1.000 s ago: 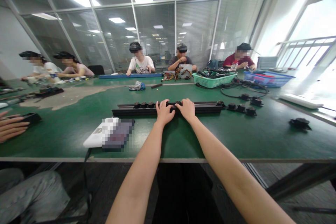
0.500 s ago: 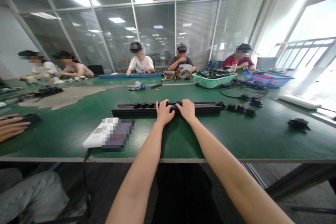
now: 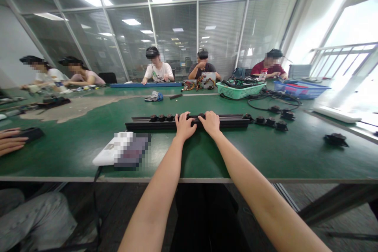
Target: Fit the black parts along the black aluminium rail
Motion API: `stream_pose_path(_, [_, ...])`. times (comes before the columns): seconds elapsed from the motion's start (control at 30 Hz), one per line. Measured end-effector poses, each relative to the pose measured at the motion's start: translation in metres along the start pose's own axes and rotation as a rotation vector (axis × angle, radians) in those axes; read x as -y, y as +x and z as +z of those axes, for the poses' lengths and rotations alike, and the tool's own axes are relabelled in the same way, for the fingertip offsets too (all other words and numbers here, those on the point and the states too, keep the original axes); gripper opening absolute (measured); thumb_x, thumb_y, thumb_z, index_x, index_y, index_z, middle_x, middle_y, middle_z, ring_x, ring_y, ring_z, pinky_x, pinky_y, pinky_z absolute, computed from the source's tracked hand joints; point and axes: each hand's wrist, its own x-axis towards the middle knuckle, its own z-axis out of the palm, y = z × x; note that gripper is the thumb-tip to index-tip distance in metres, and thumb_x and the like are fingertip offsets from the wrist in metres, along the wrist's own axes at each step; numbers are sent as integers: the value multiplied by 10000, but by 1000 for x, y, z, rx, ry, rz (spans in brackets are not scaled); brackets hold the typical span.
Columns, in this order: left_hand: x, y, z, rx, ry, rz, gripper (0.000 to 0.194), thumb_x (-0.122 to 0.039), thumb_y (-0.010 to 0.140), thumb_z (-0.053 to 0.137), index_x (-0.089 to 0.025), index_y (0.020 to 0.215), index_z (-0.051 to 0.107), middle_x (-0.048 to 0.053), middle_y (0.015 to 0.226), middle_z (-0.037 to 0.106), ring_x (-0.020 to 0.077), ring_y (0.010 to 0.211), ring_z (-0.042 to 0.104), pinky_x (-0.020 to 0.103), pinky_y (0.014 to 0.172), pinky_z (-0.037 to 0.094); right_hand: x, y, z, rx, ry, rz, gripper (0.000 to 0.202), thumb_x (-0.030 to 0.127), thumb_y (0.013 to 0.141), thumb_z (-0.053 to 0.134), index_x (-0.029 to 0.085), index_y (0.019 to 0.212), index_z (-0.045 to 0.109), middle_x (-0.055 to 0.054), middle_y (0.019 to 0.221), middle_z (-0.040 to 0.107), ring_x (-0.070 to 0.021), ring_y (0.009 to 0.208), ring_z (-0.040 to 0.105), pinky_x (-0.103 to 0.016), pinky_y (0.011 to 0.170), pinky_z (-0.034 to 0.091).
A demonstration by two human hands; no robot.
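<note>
A long black rail (image 3: 230,123) lies crosswise on the table before me. Several small black round-topped parts (image 3: 161,117) sit along its left half. My left hand (image 3: 185,126) grips the rail near its middle, with fingers curled over the far side and thumb on the near side. Just to the right, my right hand (image 3: 210,124) is closed over the rail, its thumb against another small black part that is mostly covered. More such loose black parts (image 3: 270,122) lie beyond the rail's right end, and one black part (image 3: 336,139) lies farther right.
A white device (image 3: 108,153) and a dark pixelated flat object (image 3: 132,151) lie left of my forearms. Another person's hand (image 3: 12,141) rests on a black object at the left edge. A green basket (image 3: 240,91) and blue basket (image 3: 304,89) stand farther back. Co-workers sit opposite.
My hands and the rail hold nearly the same place. At the left edge, the other person's hand has shifted slightly left with the black object.
</note>
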Motion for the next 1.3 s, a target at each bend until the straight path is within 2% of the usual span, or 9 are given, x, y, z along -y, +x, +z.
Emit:
stream_pose_path(0.93, [0,0,1,-5,6,4,217,-339,877,632,-290,1055,745,70,1514,515,270,1461,410,579,1292,78,-3,3,-2,29,44,67,309,421,993,542,147,1026,680,-159,1160,688,-259,1089,633,-361,939,428])
stream_pose_path(1.3, [0,1,0,5,5,3,225,-334,873,632,-279,1060,744,84,1522,508,266,1465,408,576,1294,72,-3,3,-3,38,79,87,300,408,992,533,145,1042,670,-164,1186,678,-280,1121,618,-396,969,421])
